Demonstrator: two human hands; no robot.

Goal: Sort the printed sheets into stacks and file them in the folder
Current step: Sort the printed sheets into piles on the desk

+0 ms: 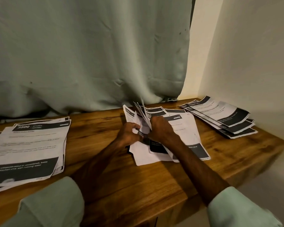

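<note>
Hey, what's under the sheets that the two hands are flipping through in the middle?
More white printed sheets with black bands lie flat beneath the fanned sheets, on the brown wooden table. The left hand and right hand cover the rest; no folder shows.

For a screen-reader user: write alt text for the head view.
A person's left-hand grip and right-hand grip hold fanned sheets of the middle stack on a wooden table. A left stack and a fanned right stack lie to either side, a grey-green curtain behind.
</note>
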